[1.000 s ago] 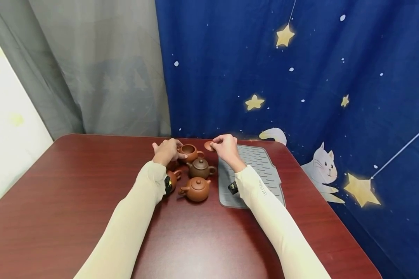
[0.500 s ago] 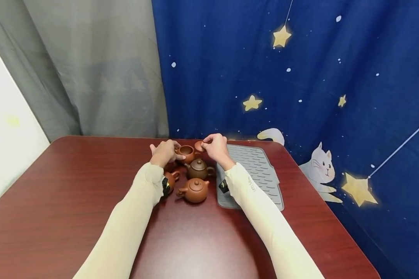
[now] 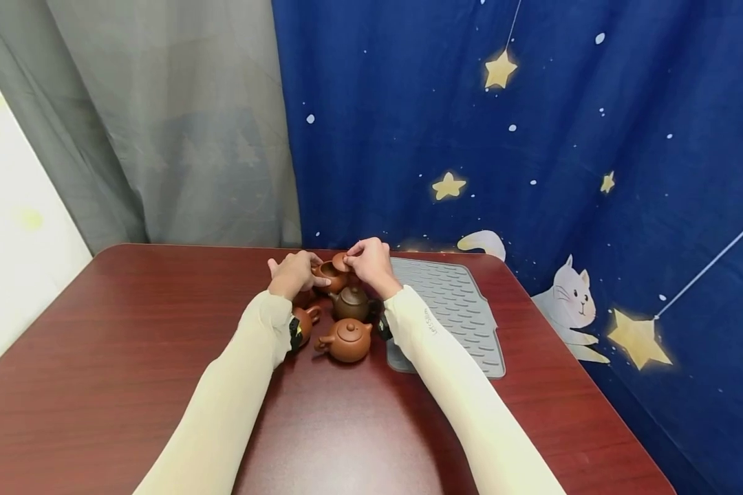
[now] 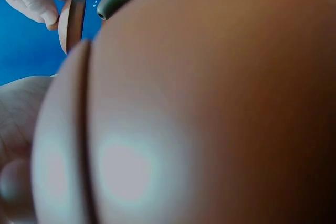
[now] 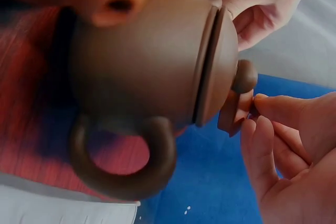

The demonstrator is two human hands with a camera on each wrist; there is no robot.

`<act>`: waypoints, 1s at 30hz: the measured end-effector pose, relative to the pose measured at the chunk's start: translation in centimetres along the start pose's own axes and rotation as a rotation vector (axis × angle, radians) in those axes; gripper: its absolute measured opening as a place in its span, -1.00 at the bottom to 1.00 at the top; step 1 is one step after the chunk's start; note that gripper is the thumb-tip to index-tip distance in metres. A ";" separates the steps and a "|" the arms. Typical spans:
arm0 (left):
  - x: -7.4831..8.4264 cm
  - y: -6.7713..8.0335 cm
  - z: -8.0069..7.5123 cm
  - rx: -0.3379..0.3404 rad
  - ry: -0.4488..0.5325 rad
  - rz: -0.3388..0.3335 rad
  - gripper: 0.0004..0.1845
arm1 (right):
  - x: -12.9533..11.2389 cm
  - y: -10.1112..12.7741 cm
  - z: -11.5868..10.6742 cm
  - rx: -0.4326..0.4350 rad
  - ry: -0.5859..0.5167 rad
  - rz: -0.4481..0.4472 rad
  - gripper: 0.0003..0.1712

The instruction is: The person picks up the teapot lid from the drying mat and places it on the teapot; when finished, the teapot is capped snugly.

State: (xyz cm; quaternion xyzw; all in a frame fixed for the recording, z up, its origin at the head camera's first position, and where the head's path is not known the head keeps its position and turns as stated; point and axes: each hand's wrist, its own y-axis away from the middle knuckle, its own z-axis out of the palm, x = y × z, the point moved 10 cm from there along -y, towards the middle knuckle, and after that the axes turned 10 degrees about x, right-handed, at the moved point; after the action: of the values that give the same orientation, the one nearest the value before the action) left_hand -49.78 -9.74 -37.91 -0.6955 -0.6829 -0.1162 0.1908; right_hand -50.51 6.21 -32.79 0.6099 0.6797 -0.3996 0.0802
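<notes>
My right hand (image 3: 371,261) pinches a reddish-brown teapot lid (image 3: 339,262) by its knob, holding it tilted over the uncovered reddish-brown teapot (image 3: 331,276) at the back. My left hand (image 3: 294,273) grips that pot from the left, thumb on its near side; the far fingers are partly hidden. In the right wrist view the lid (image 5: 233,111) shows behind a dark brown teapot (image 5: 142,56), which blocks most of the uncovered pot. The left wrist view is mostly filled by a close, lidded reddish-brown teapot (image 4: 210,77), with the lid (image 4: 76,19) beyond it.
Just in front stands the dark brown teapot, and nearer still a lidded reddish-brown teapot (image 3: 351,339). Another teapot (image 3: 305,322) is partly covered by my left wrist. A grey ridged mat (image 3: 458,309) lies right of them on the dark red table (image 3: 161,330).
My right hand has moved left from over the mat's edge, bringing the lid to the uncovered teapot's opening. The left hand stays on that pot.
</notes>
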 end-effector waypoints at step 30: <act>0.4 0.1 0.3 0.007 -0.018 0.009 -0.41 | -0.4 0.1 3.0 -0.134 0.085 -0.021 -0.93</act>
State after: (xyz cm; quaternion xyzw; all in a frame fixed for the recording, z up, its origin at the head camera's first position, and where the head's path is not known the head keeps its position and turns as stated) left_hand -49.69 -9.24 -38.07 -0.6989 -0.6819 -0.1066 0.1877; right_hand -51.51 3.95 -34.61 0.6124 0.7138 -0.3281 0.0879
